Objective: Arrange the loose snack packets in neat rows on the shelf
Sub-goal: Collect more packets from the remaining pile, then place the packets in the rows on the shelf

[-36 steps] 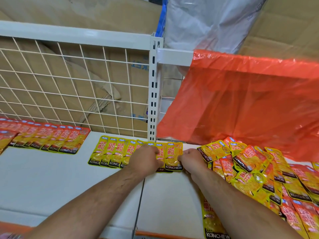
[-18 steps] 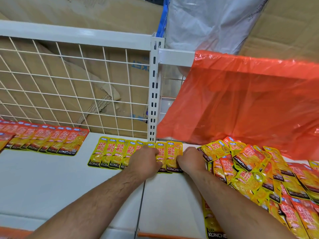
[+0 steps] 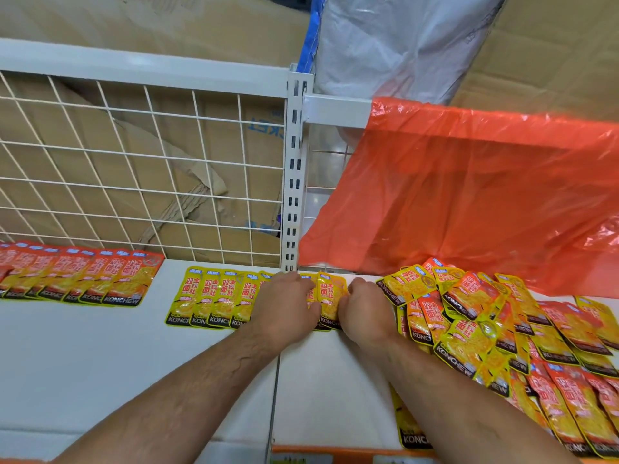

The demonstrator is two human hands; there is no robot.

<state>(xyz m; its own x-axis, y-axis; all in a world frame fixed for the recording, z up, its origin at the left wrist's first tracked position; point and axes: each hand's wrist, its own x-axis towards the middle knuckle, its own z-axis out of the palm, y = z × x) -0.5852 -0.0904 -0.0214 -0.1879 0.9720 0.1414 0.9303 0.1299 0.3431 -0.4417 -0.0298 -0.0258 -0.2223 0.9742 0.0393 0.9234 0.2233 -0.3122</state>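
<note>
Closing my right hand (image 3: 365,309) in, curled fingers (image 3: 350,293) nudge the end packet (image 3: 330,294) flush; my left hand (image 3: 284,303) pins the row (image 3: 214,296), fingertips hidden. The heap (image 3: 502,329) remains unsorted.

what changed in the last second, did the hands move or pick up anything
Very little. The right hand edged slightly left, closing up against the last yellow packet at the row's right end. The left hand stayed resting on the yellow row. Nothing was picked up or let go. The orange row, loose pile and orange bag are unchanged.
</note>
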